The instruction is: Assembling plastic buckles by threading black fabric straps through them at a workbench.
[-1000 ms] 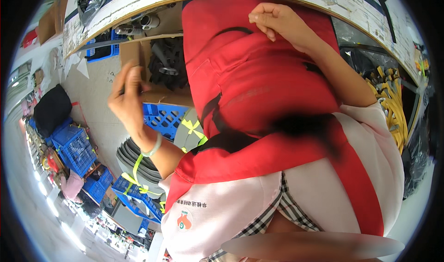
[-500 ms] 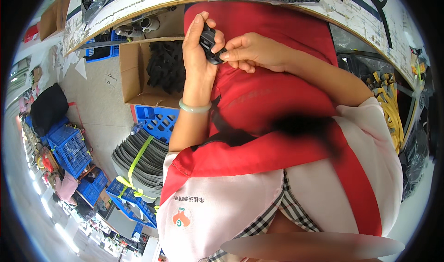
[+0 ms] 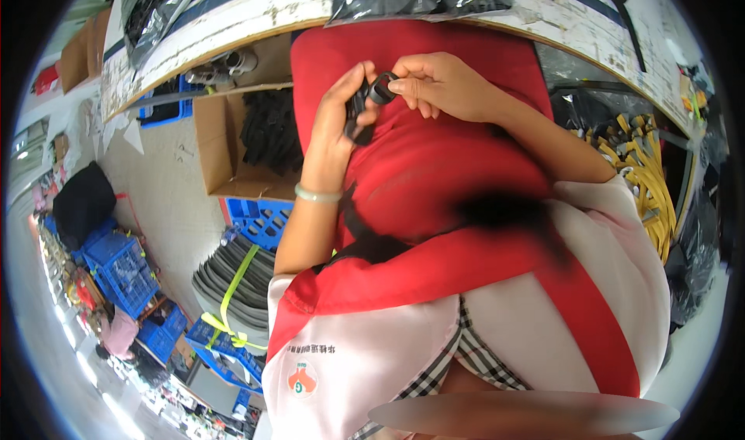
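Black plastic parts (image 3: 369,102), two as far as I can count, sit in the upper middle of the frame, above the red apron (image 3: 434,184). Half a second ago the left hand (image 3: 337,126) held them alone; now both hands meet there. Its fingers are curled around one part. The right hand (image 3: 438,87) pinches the ring-shaped part with closed fingertips.

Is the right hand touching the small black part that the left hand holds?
Touching: the head view shows the right hand's fingers pinching the black part held in the left hand.
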A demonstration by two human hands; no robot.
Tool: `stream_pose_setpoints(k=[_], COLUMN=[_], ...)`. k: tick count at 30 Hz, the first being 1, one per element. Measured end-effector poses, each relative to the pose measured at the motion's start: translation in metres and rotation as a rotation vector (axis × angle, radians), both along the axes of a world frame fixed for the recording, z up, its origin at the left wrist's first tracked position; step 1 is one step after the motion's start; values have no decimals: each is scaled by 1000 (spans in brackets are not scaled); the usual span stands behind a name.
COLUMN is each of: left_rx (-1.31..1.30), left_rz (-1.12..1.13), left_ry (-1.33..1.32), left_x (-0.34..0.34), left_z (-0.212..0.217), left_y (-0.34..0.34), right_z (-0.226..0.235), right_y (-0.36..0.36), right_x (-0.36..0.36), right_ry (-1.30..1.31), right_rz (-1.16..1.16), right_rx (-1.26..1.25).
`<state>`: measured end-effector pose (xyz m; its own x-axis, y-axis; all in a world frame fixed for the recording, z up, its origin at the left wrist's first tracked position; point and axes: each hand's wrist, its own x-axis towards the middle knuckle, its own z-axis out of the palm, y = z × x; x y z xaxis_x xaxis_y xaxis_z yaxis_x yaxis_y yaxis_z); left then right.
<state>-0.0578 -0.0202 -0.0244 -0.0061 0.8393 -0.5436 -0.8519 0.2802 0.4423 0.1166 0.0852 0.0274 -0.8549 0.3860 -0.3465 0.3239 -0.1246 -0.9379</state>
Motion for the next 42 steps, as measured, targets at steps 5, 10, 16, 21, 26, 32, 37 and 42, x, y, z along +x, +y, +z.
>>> stream_pose_setpoints(k=[5, 10, 16, 21, 26, 32, 37, 42], left_rx=[3, 112, 87, 182, 70, 68, 274, 112], left_rz=[-326, -344, -69, 46, -4, 76, 56, 10], left_ry=[139, 59, 501, 769, 852, 781, 827, 708], left_x=[15, 17, 29, 37, 39, 42, 50, 45], left_z=[18, 2, 21, 27, 37, 41, 43, 41], left_y=[-7, -16, -44, -64, -57, -32, -10, -15], right_z=[-19, -20, -1, 8, 8, 58, 36, 9], right_y=[9, 0, 69, 158, 170, 50, 11, 9], right_x=[20, 27, 69, 134, 155, 69, 29, 20], right_ry=[215, 183, -32, -246, -357, -60, 20, 10], right_rz=[13, 55, -282, -565, -481, -432, -134, -158], right_rx=[537, 613, 1021, 1552, 1665, 564, 103, -33])
